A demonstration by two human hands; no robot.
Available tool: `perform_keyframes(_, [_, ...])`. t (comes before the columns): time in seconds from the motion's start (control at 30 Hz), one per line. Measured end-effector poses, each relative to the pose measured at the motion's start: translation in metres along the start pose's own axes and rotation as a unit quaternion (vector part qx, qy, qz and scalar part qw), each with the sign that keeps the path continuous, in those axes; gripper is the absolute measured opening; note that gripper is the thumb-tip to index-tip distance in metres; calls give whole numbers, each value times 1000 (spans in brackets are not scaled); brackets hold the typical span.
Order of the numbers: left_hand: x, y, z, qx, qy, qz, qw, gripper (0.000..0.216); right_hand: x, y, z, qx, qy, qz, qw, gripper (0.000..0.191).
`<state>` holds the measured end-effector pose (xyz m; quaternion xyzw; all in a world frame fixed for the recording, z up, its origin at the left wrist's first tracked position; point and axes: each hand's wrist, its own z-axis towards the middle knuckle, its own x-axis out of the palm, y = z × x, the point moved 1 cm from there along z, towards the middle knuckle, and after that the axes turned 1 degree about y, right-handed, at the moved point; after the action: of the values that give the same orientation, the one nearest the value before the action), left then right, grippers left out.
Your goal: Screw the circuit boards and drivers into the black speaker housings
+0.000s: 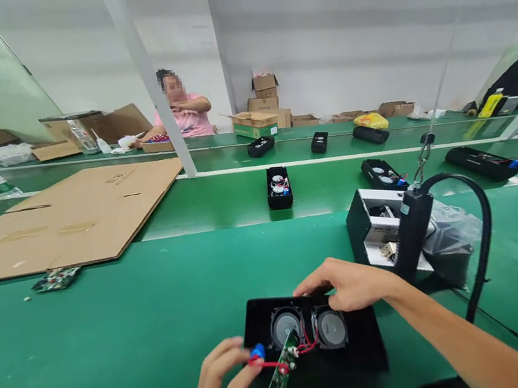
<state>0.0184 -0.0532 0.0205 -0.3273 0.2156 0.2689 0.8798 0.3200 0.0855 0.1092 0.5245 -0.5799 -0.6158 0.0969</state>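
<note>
A black speaker housing (363, 342) lies open side up at the front of the green bench, with two round speakers (332, 327) inside. My right hand (353, 284) grips its back edge, the thumb over the rim. My left hand (224, 385) is at the front left corner, holding a green circuit board (281, 372) that stands tilted above the housing. Red wires run from the board to the speakers. Beside my left fingertips is a blue cylindrical part (256, 352) on a red lead. The lower end of the board is blurred.
An electric screwdriver (412, 228) hangs on a cable right of my right hand, before an open box (368, 222) of small parts. Cardboard (92, 208) and a loose circuit board (57, 279) lie left. More speaker housings (280, 198) rest on the line behind; a person (189, 116) sits beyond.
</note>
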Motion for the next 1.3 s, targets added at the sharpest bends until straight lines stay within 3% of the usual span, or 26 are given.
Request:
perform_keyframes(0.1, [12, 7, 9, -40, 62, 3, 997, 68, -7, -9, 16, 56, 46, 20, 997, 84])
perform_keyframes(0.2, [25, 10, 16, -59, 115, -59, 990, 77, -4, -11, 18, 46, 43, 22, 998, 83])
perform_keyframes(0.27, [31, 12, 16, -80, 121, -100, 984, 64, 2, -7, 8, 10, -22, -16, 1000, 78])
perform_keyframes(0.4, [39, 13, 13, -128, 104, -141, 976, 26, 23, 9, -29, -17, -192, -52, 980, 48])
perform_keyframes(0.47, [42, 10, 14, -140, 84, -145, 976, 20, 42, 16, -41, -29, -207, -39, 977, 43])
perform_keyframes(0.6, [50, -2, 18, -145, 25, -133, 980, 13, 82, 19, -40, -80, -257, -41, 962, 50])
perform_keyframes(0.7, [51, -13, 17, -143, 5, -112, 983, 12, 94, 14, -29, -112, -334, 28, 936, 14])
perform_keyframes(0.77, [49, -21, 14, -144, 10, -102, 984, 10, 89, 11, -26, -67, -362, 87, 926, 9])
perform_keyframes(0.83, [45, -26, 10, -145, 25, -97, 984, 10, 79, 9, -28, -9, -361, 126, 924, 8])
perform_keyframes(0.93, [35, -30, 10, -134, 64, -96, 984, 28, 64, 13, -37, 12, -319, 114, 941, 22])
perform_keyframes(1.07, [21, -27, 20, -107, 142, -62, 982, 50, 60, 24, -47, -69, -240, -27, 968, 31])
perform_keyframes(1.17, [15, -27, 28, -57, 179, -6, 982, 44, 69, 32, -49, -149, -219, -184, 947, 40])
perform_keyframes(1.3, [19, -31, 32, -15, 238, 51, 970, 40, 89, 33, -46, -183, -241, -315, 900, 39])
